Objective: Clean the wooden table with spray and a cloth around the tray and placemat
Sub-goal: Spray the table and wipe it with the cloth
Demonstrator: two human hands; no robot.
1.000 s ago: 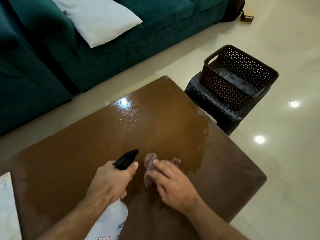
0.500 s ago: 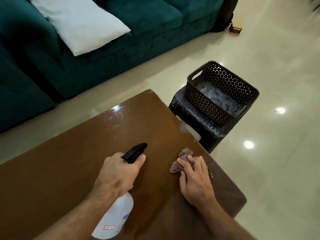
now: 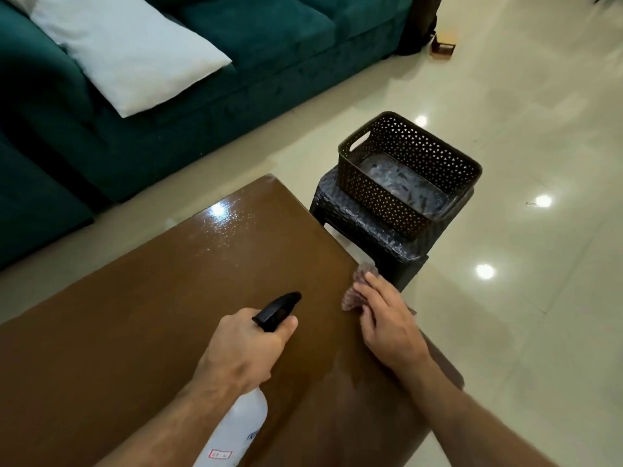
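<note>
This is a home living room. A dark teal velvet sofa (image 3: 209,72) fills the far side, an L-shaped one judging by the second section at the left edge, and a white pillow (image 3: 135,52) lies on its seat cushions. The floor (image 3: 539,96) is glossy cream tile that mirrors round ceiling lights as bright spots. A low, polished brown wooden desk (image 3: 168,315) stands in front of the sofa, coffee-table fashion, its far end shining wet. Beside it a dark perforated plastic basket (image 3: 409,173) sits on a dark woven-pattern plastic stool (image 3: 371,230). A small brown box (image 3: 443,48) rests on the floor near the sofa's end.
</note>
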